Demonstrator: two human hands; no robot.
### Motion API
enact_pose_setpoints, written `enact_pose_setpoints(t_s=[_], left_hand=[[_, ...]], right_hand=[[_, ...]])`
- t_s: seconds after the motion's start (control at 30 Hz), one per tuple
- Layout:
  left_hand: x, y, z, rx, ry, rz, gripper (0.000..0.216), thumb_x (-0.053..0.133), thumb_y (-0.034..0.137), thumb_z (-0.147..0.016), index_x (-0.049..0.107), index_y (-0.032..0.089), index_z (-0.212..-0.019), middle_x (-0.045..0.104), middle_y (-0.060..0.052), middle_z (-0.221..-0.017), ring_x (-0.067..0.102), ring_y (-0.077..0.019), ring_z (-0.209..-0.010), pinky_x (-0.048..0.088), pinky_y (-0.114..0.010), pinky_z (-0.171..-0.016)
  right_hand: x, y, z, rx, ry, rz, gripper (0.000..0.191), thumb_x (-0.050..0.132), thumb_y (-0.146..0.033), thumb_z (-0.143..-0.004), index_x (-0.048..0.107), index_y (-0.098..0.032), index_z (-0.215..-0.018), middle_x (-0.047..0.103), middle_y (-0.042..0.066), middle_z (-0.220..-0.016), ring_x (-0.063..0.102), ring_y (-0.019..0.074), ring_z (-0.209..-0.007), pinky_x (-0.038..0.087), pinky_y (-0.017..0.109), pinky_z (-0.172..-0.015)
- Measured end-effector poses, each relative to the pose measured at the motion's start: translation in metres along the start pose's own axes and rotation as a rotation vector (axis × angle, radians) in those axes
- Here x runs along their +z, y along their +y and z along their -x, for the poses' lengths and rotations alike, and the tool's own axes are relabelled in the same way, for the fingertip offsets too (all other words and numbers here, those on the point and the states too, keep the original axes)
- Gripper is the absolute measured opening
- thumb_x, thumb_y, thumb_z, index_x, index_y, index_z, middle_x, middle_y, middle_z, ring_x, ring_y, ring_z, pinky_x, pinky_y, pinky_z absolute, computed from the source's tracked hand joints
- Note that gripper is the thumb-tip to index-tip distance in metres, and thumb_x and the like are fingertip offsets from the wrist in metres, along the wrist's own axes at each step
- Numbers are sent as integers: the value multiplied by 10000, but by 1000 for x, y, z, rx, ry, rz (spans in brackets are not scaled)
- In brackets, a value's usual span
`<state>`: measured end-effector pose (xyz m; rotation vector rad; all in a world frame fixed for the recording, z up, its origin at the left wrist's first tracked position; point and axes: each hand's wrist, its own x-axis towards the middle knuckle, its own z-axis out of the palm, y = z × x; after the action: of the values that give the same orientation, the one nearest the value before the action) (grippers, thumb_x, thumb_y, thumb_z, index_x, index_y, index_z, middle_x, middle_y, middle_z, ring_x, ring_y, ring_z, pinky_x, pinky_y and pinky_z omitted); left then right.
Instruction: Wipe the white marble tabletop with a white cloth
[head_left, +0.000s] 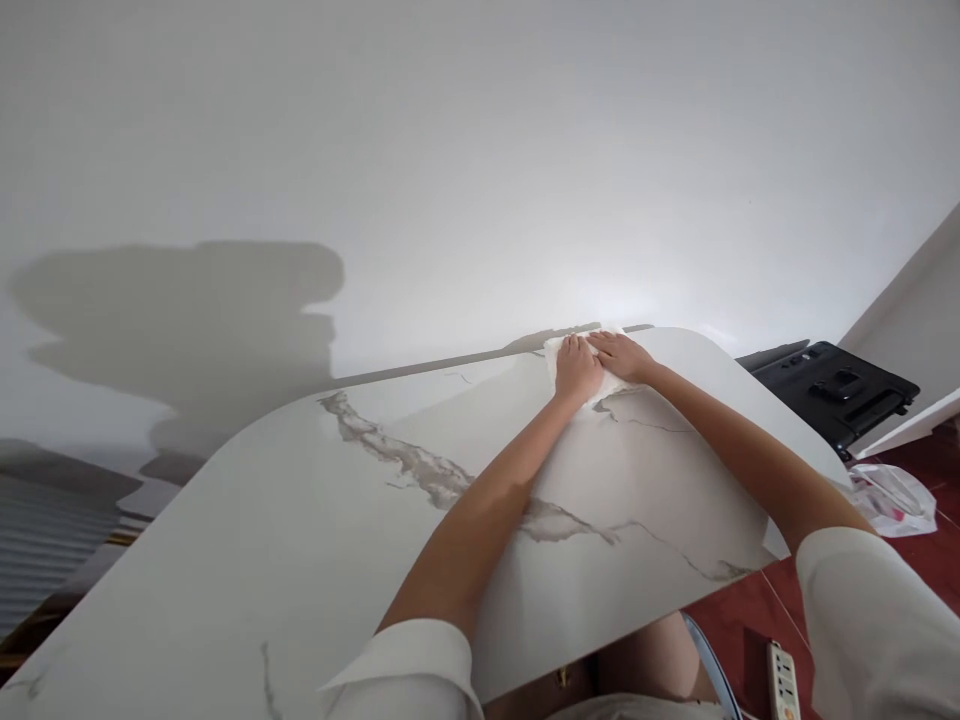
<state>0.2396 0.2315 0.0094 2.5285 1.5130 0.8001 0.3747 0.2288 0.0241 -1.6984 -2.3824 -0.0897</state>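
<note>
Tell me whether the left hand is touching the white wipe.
Touching. The head view shows the left hand lying on the white wipe, whose edges show around it.

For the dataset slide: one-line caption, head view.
Left hand and right hand rest on a white cloth or tissue near the far edge of a marble-patterned tabletop.

The wipe point(611, 385) is plain white. The tabletop point(300, 540) is white with grey-brown marble veining. The sleeves point(862, 620) are off-white, the wall point(480, 150) pale grey. The hard case point(840, 388) is black, the floor point(904, 565) dark red with pale lines. The power strip point(784, 680) is cream; the bag point(892, 500) looks whitish, perhaps with pink inside.
</note>
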Motion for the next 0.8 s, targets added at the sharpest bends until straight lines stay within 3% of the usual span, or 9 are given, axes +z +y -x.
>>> enact_pose_setpoints(t_s=[0.17,0.37,0.53,0.8], left_hand=[[10,3,-29,34,1,-35,466,313,147,-912,432,-28,-1327,422,-240,-1423,328,-278,-1376,235,-417,-1148],[17,36,-38,55,-52,-35,511,325,178,-915,383,-52,-1368,383,-225,-1462,312,-291,-1384,238,-406,-1147],[17,59,-8,120,-90,-27,532,313,204,-918,355,-13,-1402,347,-213,-1489,286,-296,-1400,238,-444,-1145],[0,82,63,165,-87,6,526,331,204,-911,369,6,-1398,367,-223,-1474,293,-311,-1398,248,-485,-1140]], right_hand=[[0,23,-18,30,10,-1,517,265,-251,-957,400,-125,-1440,390,85,-1484,333,239,-1375,278,431,-1117],[-7,49,6,107,14,29,534,236,-266,-961,361,-111,-1456,360,86,-1499,317,243,-1383,274,459,-1117],[-10,41,52,131,57,81,543,238,-247,-955,343,-90,-1464,341,113,-1505,308,259,-1386,271,465,-1114],[-14,0,125,153,75,126,535,254,-263,-963,363,-86,-1455,348,128,-1494,322,274,-1378,299,479,-1097]])
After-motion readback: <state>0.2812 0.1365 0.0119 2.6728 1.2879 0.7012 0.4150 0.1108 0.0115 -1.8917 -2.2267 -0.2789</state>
